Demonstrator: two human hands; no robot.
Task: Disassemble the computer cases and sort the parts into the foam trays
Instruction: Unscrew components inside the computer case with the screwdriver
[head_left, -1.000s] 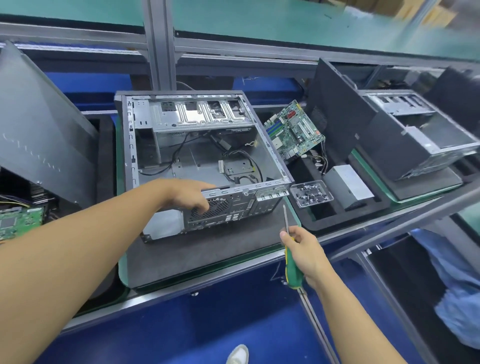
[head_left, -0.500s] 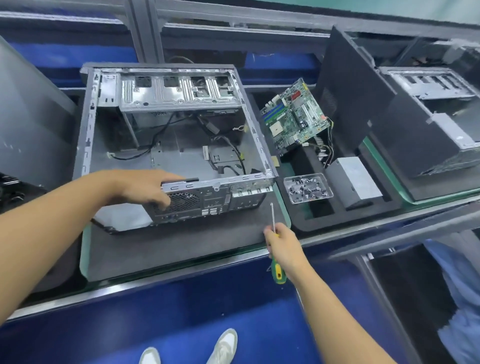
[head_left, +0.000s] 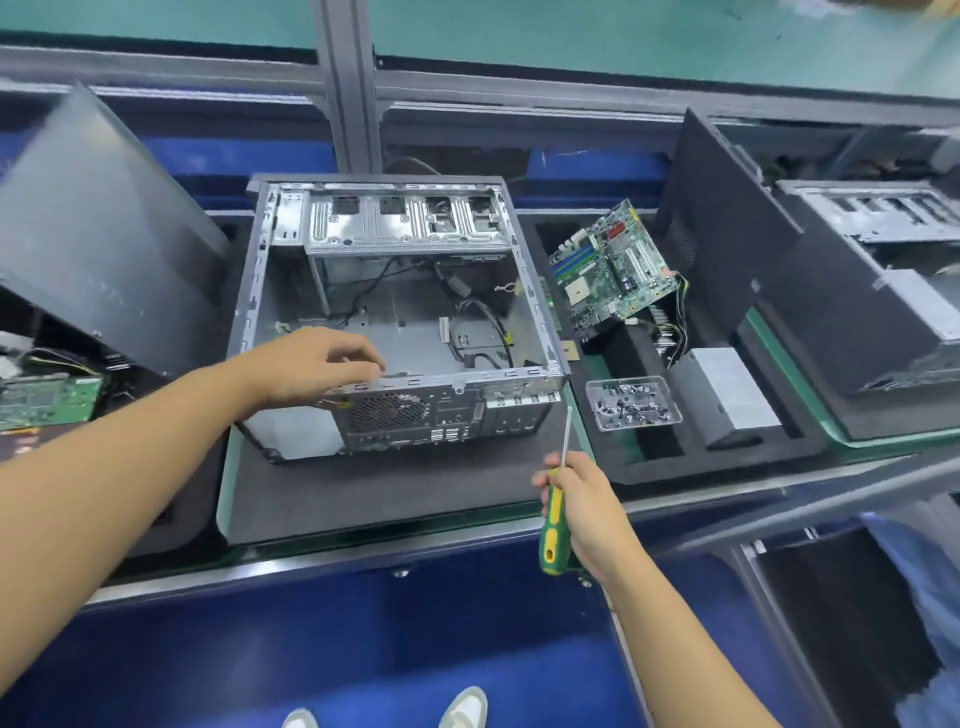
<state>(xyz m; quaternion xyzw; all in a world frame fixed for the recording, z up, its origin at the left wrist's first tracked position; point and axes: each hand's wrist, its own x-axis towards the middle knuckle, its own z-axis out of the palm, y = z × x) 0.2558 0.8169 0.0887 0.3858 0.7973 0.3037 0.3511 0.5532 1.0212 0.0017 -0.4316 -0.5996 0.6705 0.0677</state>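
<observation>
So your computer case (head_left: 410, 332) is lying on its side, open side up, on the dark foam pad (head_left: 363, 493) in the middle of the table (head_left: 322, 566). It's mostly gutted: just a few black cables and the drive cage at the far end are in there. The perforated rear panel faces you.

Your left hand (head_left: 311, 364) is on the top rail of that rear panel, fingers curled over the edge and holding it. I can't see your thumb. Your right hand (head_left: 582, 499) is wrapped around the green and yellow screwdriver (head_left: 553, 525), down off the near right corner of the case. The shaft points up and away from you, and the tip sits just beside that corner. Can't tell if it's actually touching metal.

To the right is the black foam tray (head_left: 649, 452). The motherboard (head_left: 613, 270) is propped up tilted at its far end, a clear plastic box of screws (head_left: 631, 404) sits nearer to you, and the silver power supply (head_left: 727, 395) lies just right of the box. A dark side panel (head_left: 717, 223) leans up behind the tray, with a second case (head_left: 857, 260) beyond it. On your far left there's a grey side panel (head_left: 104, 234) leaning over, plus another green circuit board (head_left: 47, 400) below it.
</observation>
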